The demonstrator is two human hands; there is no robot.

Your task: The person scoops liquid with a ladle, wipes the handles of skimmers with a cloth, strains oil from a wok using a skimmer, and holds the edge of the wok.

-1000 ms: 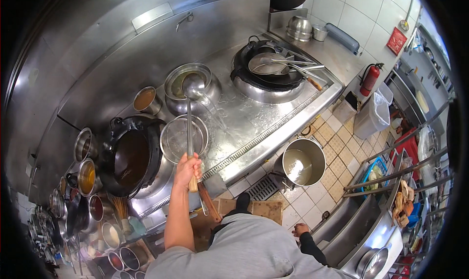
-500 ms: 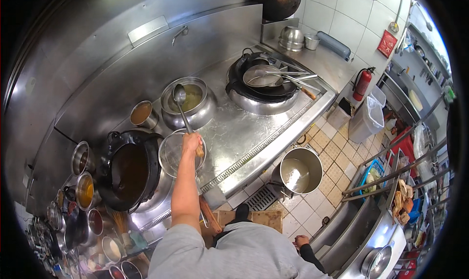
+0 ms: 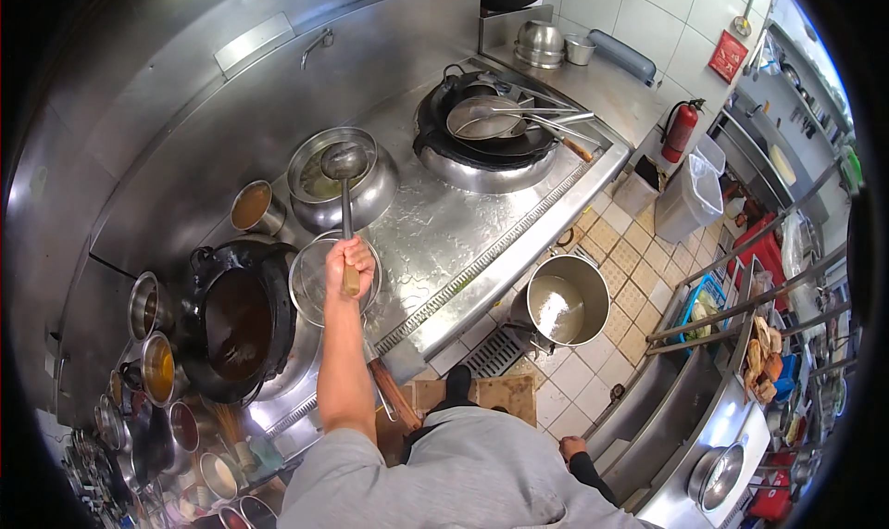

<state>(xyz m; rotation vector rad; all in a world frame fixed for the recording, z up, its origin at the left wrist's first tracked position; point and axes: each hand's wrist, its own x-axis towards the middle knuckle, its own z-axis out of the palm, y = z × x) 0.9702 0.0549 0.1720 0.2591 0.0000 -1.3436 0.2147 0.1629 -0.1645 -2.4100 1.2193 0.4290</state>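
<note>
My left hand [image 3: 351,266] is closed round the wooden handle of a metal ladle [image 3: 345,195]. The ladle's bowl hangs over the mouth of a round steel pot [image 3: 382,191] with cloudy yellowish liquid in it. Under that hand lies a round mesh strainer [image 3: 308,279], partly hidden by it. Left of the strainer, a black wok [image 3: 243,321] holds dark brown liquid. Behind the wok stands a small steel pot [image 3: 252,205] of brown liquid. Low by my right side, my right hand [image 3: 573,447] is loosely curled, with nothing visible in it.
A second wok [image 3: 432,131], with strainers lying across it, sits farther right on the steel range [image 3: 417,251]. On the tiled floor stands a large stockpot [image 3: 568,308] of pale liquid. Sauce containers [image 3: 159,370] crowd the left. A steel counter [image 3: 713,469] runs along my right.
The ladle has turned from slanting to nearly upright in the view, and its bowl has shifted toward the pot's right side. The view has also moved slightly.
</note>
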